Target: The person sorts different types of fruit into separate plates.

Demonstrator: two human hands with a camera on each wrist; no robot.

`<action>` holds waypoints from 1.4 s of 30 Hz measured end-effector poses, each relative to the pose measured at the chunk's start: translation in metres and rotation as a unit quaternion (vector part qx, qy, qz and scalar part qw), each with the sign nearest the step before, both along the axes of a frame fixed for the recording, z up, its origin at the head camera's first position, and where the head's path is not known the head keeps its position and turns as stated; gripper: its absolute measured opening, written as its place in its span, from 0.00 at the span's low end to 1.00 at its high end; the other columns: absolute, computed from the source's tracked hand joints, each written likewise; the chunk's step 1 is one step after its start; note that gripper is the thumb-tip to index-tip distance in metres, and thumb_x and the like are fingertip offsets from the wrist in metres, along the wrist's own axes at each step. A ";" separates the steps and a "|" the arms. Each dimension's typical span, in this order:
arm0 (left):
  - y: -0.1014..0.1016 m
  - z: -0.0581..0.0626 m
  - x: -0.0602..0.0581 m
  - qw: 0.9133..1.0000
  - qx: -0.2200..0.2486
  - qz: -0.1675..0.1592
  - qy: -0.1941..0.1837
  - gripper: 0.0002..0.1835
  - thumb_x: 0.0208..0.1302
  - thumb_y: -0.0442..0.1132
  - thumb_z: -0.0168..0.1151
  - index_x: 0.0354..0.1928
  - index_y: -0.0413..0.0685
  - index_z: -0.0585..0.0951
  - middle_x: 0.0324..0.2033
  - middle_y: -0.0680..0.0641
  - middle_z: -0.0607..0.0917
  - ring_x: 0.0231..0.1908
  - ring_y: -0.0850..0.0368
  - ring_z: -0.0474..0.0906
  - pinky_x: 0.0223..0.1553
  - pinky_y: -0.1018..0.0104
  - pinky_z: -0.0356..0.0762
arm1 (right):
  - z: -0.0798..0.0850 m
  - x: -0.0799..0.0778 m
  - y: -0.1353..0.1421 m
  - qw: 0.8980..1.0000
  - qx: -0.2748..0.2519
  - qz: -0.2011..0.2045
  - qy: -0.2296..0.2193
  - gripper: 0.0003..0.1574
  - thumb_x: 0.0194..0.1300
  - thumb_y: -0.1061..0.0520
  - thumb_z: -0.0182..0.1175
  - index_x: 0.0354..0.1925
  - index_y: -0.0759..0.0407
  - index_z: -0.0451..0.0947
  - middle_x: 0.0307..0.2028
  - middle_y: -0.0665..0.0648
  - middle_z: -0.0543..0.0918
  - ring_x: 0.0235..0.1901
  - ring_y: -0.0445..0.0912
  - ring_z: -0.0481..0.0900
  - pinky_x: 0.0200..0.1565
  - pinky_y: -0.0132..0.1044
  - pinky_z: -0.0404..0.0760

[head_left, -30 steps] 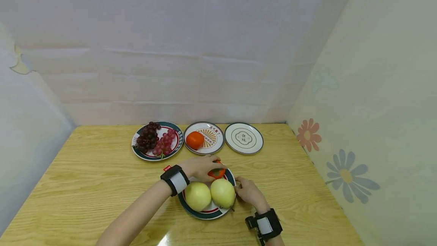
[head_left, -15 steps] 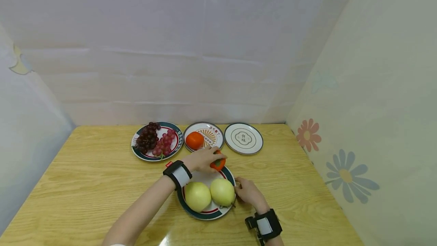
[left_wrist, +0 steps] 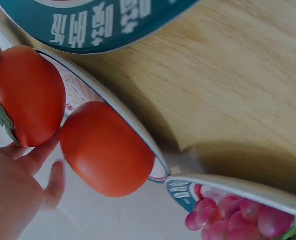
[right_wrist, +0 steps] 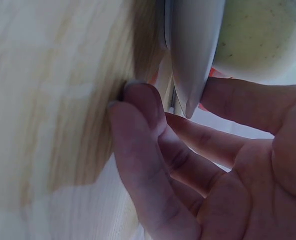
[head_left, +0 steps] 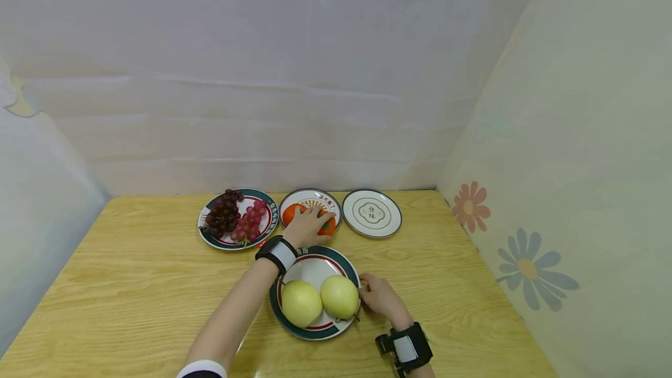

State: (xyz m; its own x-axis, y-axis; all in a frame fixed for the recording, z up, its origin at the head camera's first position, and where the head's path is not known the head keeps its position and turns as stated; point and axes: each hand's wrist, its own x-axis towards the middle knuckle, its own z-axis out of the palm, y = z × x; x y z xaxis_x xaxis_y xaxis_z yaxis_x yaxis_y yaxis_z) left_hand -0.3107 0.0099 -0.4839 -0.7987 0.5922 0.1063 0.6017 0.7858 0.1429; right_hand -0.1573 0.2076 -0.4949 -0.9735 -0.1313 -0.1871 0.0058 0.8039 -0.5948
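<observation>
My left hand (head_left: 306, 228) grips an orange-red persimmon (left_wrist: 30, 95) by its sides, over the small middle plate (head_left: 321, 196) at the back. Beside it on that plate lies another persimmon (left_wrist: 108, 150), close against the held one in the left wrist view. Green leaves show on the held fruit. My right hand (head_left: 383, 299) holds the right rim of the nearer green-rimmed plate (head_left: 313, 270). In the right wrist view, the thumb lies over the rim and the fingers are curled below it. On this plate sit two yellow-green pears (head_left: 301, 304).
At the back left, a green-rimmed plate (head_left: 270, 223) carries dark grapes (head_left: 223, 214) and pink grapes (head_left: 249, 221). A white plate (head_left: 371, 213) with printed characters stands at the back right. Papered walls close off the back and sides of the wooden table (head_left: 131, 284).
My left hand has lifted the persimmon off the nearer plate and carried it away from me, to the middle back plate. My right hand stays at the rim.
</observation>
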 end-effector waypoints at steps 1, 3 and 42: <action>0.000 0.000 -0.001 1.000 0.004 0.003 -0.001 0.33 0.56 0.56 0.62 0.64 0.59 0.67 0.60 0.38 0.69 0.59 0.40 0.66 0.57 0.35 0.57 | 0.000 0.000 0.000 1.000 0.000 0.000 -0.001 0.22 0.63 0.60 0.54 0.54 0.68 0.73 0.16 0.48 0.70 0.14 0.38 0.64 0.16 0.27 0.60; -0.001 -0.002 -0.003 1.000 0.010 0.011 0.001 0.33 0.56 0.56 0.62 0.64 0.59 0.68 0.60 0.38 0.69 0.59 0.40 0.65 0.57 0.34 0.55 | 0.001 0.000 0.000 1.000 0.001 0.001 0.001 0.22 0.63 0.60 0.54 0.54 0.68 0.73 0.16 0.48 0.70 0.14 0.38 0.64 0.16 0.28 0.60; -0.054 0.015 0.047 0.998 0.029 0.031 -0.040 0.28 0.66 0.53 0.51 0.66 0.54 0.64 0.55 0.38 0.72 0.55 0.41 0.68 0.57 0.42 0.68 | 0.006 0.003 -0.004 1.000 0.000 -0.002 -0.006 0.22 0.63 0.61 0.54 0.55 0.69 0.73 0.15 0.48 0.69 0.13 0.38 0.64 0.16 0.28 0.60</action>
State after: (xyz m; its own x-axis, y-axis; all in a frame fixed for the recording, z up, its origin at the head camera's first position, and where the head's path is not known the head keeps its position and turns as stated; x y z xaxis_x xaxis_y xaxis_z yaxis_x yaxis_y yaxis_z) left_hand -0.2641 -0.0443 -0.4694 -0.8412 0.5356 0.0737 0.5366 0.8104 0.2350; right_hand -0.1539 0.2035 -0.4893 -0.9720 -0.1272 -0.1978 0.0158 0.8039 -0.5946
